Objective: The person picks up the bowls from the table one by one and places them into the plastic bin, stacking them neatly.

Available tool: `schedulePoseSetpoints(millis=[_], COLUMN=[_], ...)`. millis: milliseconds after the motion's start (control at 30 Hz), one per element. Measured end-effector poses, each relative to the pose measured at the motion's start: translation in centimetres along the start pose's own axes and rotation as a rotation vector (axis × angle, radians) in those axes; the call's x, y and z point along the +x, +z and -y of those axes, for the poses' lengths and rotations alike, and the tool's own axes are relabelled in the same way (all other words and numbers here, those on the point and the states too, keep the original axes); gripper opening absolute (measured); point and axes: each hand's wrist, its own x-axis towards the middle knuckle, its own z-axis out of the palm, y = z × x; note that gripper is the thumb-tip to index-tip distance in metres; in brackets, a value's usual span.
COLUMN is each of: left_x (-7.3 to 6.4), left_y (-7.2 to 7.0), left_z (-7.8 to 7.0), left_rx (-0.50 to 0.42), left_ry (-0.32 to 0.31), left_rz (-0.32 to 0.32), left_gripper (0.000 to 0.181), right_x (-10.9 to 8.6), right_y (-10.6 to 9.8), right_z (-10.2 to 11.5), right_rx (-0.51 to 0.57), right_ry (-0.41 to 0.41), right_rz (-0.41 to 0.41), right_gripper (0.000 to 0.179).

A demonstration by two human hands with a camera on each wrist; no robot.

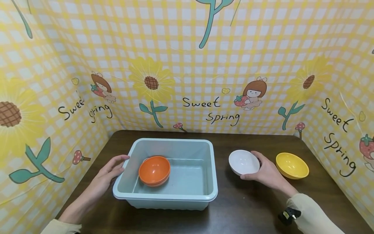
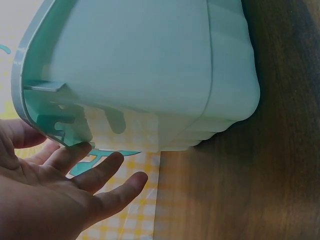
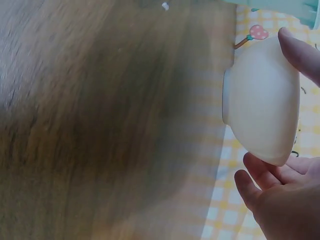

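Observation:
My right hand [image 1: 267, 170] grips a white bowl [image 1: 243, 162] by its right side, with the thumb at the near rim and fingers at the far side. The right wrist view shows the bowl's foot [image 3: 226, 97] raised off the table. At the left, my left hand [image 1: 106, 177] touches the outer rim of a pale blue plastic basin [image 1: 165, 197]. Its outer fingers are spread and fairly straight in the left wrist view. Inside the basin, toward its left, sits an orange bowl [image 1: 154, 169] stacked on at least one other bowl, mostly hidden.
A yellow bowl [image 1: 292, 165] stands on the dark wooden table [image 1: 242, 208], just right of my right hand. Yellow checked cloth [image 1: 187, 71] with printed flowers and words hangs behind the table and along both sides.

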Motion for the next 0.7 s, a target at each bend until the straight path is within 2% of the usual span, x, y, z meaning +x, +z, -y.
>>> schedulePoseSetpoints(millis=[300,700], left_x=[0.1,0.1], left_y=[0.0,0.0], left_z=[0.0,0.1], left_rx=[0.037,0.023], left_ry=[-0.03,-0.018], left_rz=[-0.014,-0.014], left_gripper=[0.048,0.048], right_x=[-0.8,-1.8], right_y=[-0.6,-1.2], right_z=[1.4,2.0], right_rx=[0.005,0.002], right_ry=[-0.02,-0.039], right_rz=[0.001,-0.015], right_gripper=[0.113,0.109])
